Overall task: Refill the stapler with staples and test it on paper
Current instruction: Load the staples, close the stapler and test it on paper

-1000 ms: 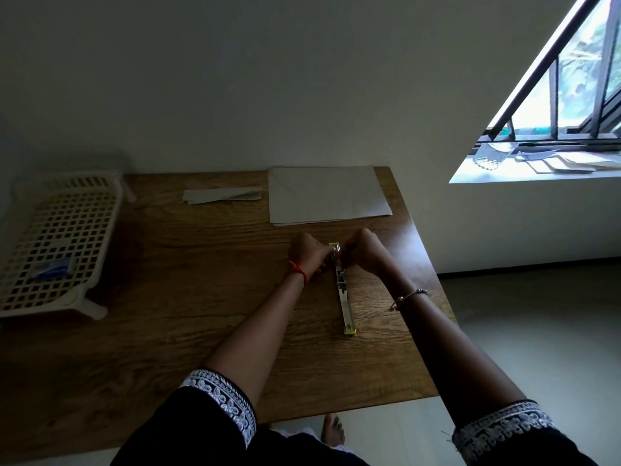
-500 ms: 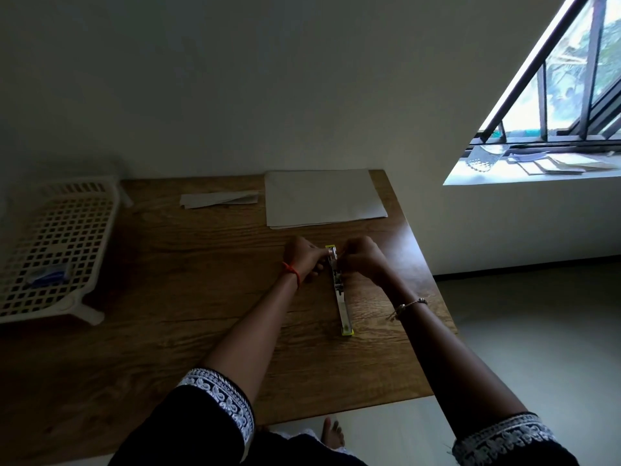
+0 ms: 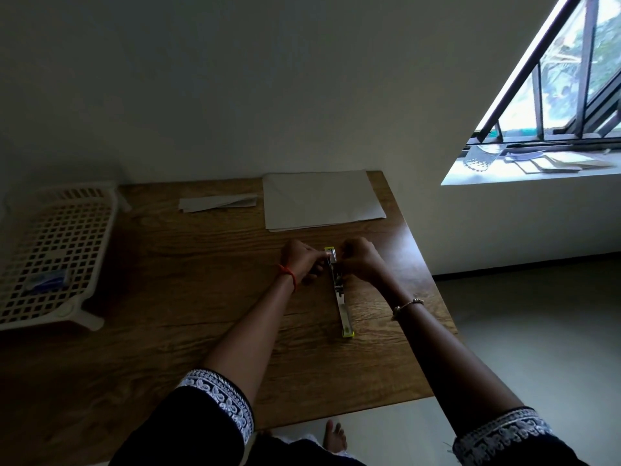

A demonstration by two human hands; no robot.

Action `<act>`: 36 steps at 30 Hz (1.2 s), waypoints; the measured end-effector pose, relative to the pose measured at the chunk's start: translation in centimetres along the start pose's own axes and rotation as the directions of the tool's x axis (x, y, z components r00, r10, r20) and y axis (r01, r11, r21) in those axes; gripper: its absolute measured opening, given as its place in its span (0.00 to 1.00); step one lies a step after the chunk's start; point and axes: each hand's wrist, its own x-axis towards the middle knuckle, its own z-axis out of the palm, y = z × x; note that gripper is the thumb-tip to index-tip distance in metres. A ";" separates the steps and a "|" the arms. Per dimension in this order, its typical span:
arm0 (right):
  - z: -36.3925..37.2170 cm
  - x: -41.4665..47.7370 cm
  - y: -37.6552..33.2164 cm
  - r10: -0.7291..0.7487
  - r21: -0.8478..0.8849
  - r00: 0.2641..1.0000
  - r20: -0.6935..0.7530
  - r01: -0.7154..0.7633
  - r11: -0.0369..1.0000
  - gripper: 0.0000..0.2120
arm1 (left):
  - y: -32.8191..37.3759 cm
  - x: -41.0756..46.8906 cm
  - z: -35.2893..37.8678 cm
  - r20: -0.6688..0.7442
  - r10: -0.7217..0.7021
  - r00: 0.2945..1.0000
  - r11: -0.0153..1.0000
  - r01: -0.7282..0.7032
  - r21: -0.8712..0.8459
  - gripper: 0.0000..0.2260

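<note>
A stapler (image 3: 342,303) with yellow-green ends lies unfolded flat on the wooden table (image 3: 174,297), its metal rail running toward me. My left hand (image 3: 302,260) pinches its far end from the left. My right hand (image 3: 361,260) is closed against the same far end from the right; whether staples sit between its fingers is hidden. A stack of white paper (image 3: 321,200) lies just beyond the hands at the table's back edge.
A folded strip of paper (image 3: 218,203) lies at the back, left of the stack. A white lattice tray (image 3: 43,250) holding a small blue-white box (image 3: 47,280) stands at the left. The table's right edge drops to the floor. A window sill with papers is at the right.
Both hands stay at the stapler's far end with only small finger shifts. The view has drifted slightly; the stapler has not moved on the table.
</note>
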 end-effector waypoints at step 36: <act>0.1 0.6 0.6 0.190 0.266 0.975 0.112 -0.214 0.940 0.11 | 0.2 0.1 -0.8 0.094 -0.096 0.991 0.992 0.103 -0.067 0.09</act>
